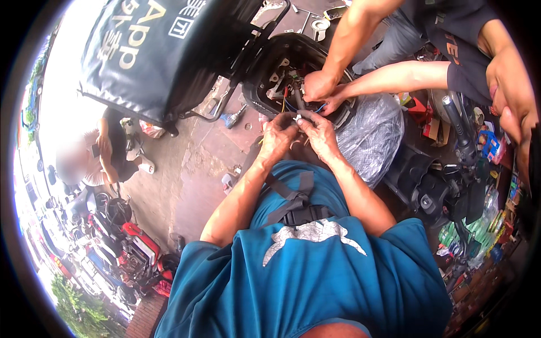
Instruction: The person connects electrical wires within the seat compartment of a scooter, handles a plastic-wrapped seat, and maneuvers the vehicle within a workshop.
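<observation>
My left hand [279,134] and my right hand [316,135] meet at the near edge of an open scooter compartment [258,90], fingertips closed on a small white part [298,118], perhaps a connector. Coloured wires [285,93] and a metal rod [298,98] show inside. Just beyond my hands, a co-worker's two hands [321,84] reach into the same compartment from the upper right, one in a fist, the other low by a blue wire; what they hold is unclear.
A dark delivery box [143,84] overhangs the upper left, a drill-like tool [231,118] below it. Crumpled clear plastic [372,135] lies right of the compartment, beside black scooter bodywork [428,191]. Another person [101,152] is at left with a phone, near parked two-wheelers [129,242].
</observation>
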Demonstrator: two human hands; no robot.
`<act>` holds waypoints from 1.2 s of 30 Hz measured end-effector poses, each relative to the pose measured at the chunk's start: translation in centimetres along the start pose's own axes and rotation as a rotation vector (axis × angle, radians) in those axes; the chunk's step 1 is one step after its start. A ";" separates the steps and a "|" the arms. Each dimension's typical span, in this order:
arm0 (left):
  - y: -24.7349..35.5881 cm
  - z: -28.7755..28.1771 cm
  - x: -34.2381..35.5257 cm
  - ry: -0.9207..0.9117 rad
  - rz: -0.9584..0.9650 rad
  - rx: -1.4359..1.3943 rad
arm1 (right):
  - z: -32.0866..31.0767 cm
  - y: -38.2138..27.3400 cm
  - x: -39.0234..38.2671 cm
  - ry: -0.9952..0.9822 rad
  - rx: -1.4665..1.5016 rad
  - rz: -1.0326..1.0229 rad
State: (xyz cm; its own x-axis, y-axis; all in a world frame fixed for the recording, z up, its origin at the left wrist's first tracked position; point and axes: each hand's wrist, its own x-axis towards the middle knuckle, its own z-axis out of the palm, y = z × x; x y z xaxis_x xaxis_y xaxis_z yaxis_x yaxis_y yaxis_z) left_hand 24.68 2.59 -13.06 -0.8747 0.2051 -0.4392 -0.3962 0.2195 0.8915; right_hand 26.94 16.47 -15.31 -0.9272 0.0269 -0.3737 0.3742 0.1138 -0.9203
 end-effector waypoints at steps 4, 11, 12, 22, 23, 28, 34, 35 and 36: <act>-1.1 0.4 -0.7 0.044 0.037 0.011 | 0.0 0.5 -0.3 -0.044 0.377 0.181; -4.2 0.9 -1.2 0.211 0.258 0.524 | -0.1 1.4 -0.6 -0.111 0.434 0.194; -4.1 0.7 -1.3 0.204 0.261 0.524 | 0.3 1.4 -0.6 -0.086 0.429 0.164; -4.3 0.2 -1.2 0.201 0.456 0.758 | 3.1 2.3 -1.1 0.176 0.449 0.240; -4.6 0.1 -1.1 0.192 0.448 0.750 | 3.4 2.3 -1.2 0.190 0.467 0.265; -5.0 0.0 -0.9 0.203 0.472 0.764 | 4.3 1.9 -1.2 0.280 0.503 0.243; -5.0 -1.2 -0.7 0.098 0.208 0.494 | 3.5 2.6 -1.5 0.133 0.562 0.226; -5.7 -1.9 -0.2 0.007 0.321 0.452 | 3.1 2.4 -1.5 0.101 0.534 0.234; -4.4 -1.9 -0.6 -0.021 0.266 0.376 | 3.0 2.4 -1.7 0.076 0.503 0.245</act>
State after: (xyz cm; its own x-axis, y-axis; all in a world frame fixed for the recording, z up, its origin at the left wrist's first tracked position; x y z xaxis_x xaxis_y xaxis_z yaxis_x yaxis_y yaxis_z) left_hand 26.45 -0.30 -16.53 -0.9250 0.3193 -0.2060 -0.0265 0.4865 0.8733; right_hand 29.46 13.75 -17.19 -0.8041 0.0661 -0.5907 0.5235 -0.3919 -0.7565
